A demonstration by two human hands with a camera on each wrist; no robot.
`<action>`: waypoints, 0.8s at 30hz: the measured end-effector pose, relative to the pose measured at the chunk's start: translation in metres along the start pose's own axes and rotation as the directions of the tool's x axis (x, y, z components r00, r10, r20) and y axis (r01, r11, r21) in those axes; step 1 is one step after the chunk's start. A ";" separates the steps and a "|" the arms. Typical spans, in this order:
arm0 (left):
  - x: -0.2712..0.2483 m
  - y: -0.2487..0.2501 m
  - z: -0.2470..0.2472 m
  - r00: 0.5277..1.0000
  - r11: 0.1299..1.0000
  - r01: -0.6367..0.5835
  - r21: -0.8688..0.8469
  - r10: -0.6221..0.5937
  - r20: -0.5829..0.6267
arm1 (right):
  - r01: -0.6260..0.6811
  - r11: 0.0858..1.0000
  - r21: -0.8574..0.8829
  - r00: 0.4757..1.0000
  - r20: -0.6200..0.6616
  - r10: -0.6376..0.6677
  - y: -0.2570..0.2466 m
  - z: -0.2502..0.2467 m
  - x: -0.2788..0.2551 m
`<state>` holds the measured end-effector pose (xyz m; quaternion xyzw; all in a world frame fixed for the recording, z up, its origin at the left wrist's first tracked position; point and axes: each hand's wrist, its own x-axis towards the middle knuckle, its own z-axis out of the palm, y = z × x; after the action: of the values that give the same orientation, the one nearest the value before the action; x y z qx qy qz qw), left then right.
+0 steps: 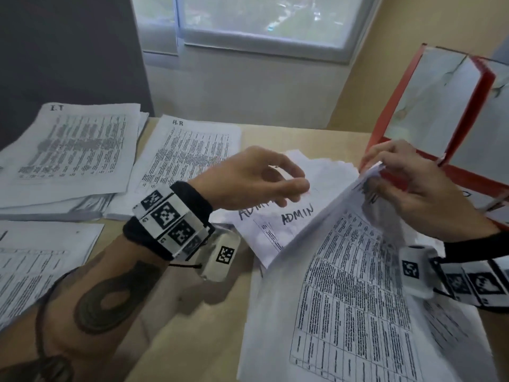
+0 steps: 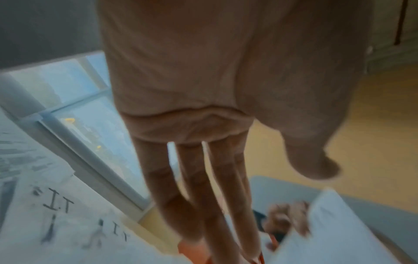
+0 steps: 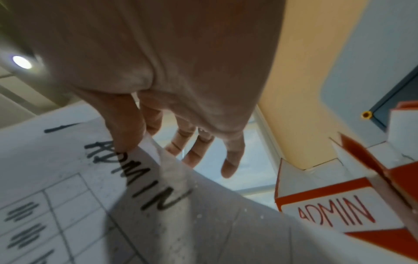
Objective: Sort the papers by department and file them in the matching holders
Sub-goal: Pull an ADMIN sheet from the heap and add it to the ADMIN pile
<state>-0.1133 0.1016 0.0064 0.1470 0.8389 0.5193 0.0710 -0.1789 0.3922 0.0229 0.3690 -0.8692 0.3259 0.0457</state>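
Two sorted piles, one marked I.T and one marked H.R, lay flat at the far left of the desk, while the ADMIN sheets sat in the middle, just beside the red-and-white holder labelled ADMIN. The right hand pinched the top corner of one ADMIN sheet between thumb and fingers, lifting and curling it off the sheets below. The left hand hovered over those lower sheets with its fingers loosely bent; it seemed to grip nothing, though whether the fingertips touched the paper could not be told. The step looked like peeling a single sheet free for filing. To do it well, the left hand would likely need to press the remaining sheets flat so only one came away, and the lifted sheet ought to be straightened before it met the holder's mouth, since a curled edge might catch on the rim.
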 end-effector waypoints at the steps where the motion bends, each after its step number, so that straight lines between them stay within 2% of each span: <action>1: 0.000 0.004 0.010 0.995 0.997 0.015 0.072 -0.021 0.092 | -0.001 1.000 -0.001 1.000 -0.009 0.001 -0.003 -0.001 0.000; 3: 0.002 0.015 0.038 0.978 0.964 -0.018 0.265 -0.039 0.206 | 0.044 0.999 -0.014 0.998 -0.037 -0.045 -0.012 0.000 0.000; 5: 0.009 0.018 0.059 0.989 0.922 -0.035 0.385 -0.025 0.148 | 0.090 0.995 -0.033 0.991 -0.099 -0.093 -0.019 0.003 -0.002; 6: 0.012 0.020 0.065 0.997 0.928 -0.006 0.372 -0.023 0.073 | 0.089 0.996 -0.006 0.989 -0.122 -0.089 -0.023 0.001 -0.004; 8: 0.016 0.019 0.068 1.000 0.972 0.012 0.233 -0.008 -0.019 | 0.016 0.998 0.058 0.994 -0.112 -0.009 -0.026 -0.011 -0.009; 10: 0.013 0.020 0.069 1.000 0.996 -0.004 0.094 0.004 -0.003 | -0.088 0.995 0.046 0.996 -0.006 0.089 -0.020 -0.029 -0.013; 13: 0.005 0.026 0.067 0.986 0.999 0.020 -0.029 -0.015 0.164 | -0.176 0.984 0.033 0.976 0.136 0.170 -0.009 -0.052 -0.018; 15: 0.010 0.023 0.057 0.978 0.992 0.121 -0.017 -0.117 0.171 | -0.177 0.983 -0.042 0.971 0.155 0.182 -0.002 -0.067 -0.023; 16: 0.015 0.018 0.050 0.979 0.984 0.159 0.080 -0.168 0.116 | -0.198 0.978 -0.072 0.963 0.173 0.207 0.000 -0.074 -0.025; 17: 0.022 0.010 0.045 0.979 0.952 0.174 0.250 -0.194 0.057 | -0.215 0.972 -0.099 0.953 0.198 0.231 0.001 -0.081 -0.026; 18: 0.028 0.003 0.041 0.975 0.872 0.181 0.454 -0.219 0.031 | -0.232 0.963 -0.136 0.942 0.215 0.258 0.001 -0.086 -0.026; 20: 0.038 -0.008 0.044 0.940 0.634 0.216 0.743 -0.340 0.017 | -0.232 0.931 -0.282 0.928 0.223 0.298 0.006 -0.090 -0.022; 21: 0.042 -0.011 0.049 0.917 0.559 0.235 0.795 -0.398 0.009 | -0.215 0.899 -0.381 0.932 0.196 0.306 0.007 -0.088 -0.018; 24: 0.050 -0.004 0.063 0.888 0.494 0.261 0.830 -0.459 -0.006 | -0.153 0.714 -0.683 0.942 0.118 0.315 0.004 -0.066 -0.003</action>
<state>-0.1443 0.1690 -0.0240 0.0385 0.9798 0.0308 0.1936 -0.1894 0.4356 0.0712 0.2491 -0.9668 -0.0463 0.0332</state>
